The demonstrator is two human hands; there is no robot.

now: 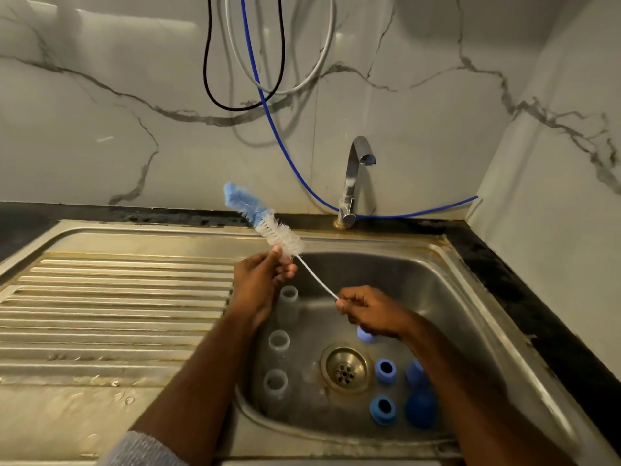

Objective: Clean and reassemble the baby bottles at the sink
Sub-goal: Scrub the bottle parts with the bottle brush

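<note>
I hold a bottle brush [265, 222] with blue and white bristles slantwise over the steel sink [447, 297]. My left hand [260, 280] pinches the white bristles at their lower end. My right hand [368, 309] grips the thin wire handle. Three clear baby bottles [278, 341] stand upright along the sink's left wall. Blue screw rings [385, 369] and a blue cap [420, 410] lie on the sink floor to the right of the drain [346, 368]. My right arm hides part of another blue piece [364, 334].
A chrome tap [356, 176] stands behind the sink, with no water running. The ribbed draining board [111, 307] stretches to the left. Blue, black and grey hoses [268, 105] hang on the marble wall. A dark counter edge [524, 290] runs along the right.
</note>
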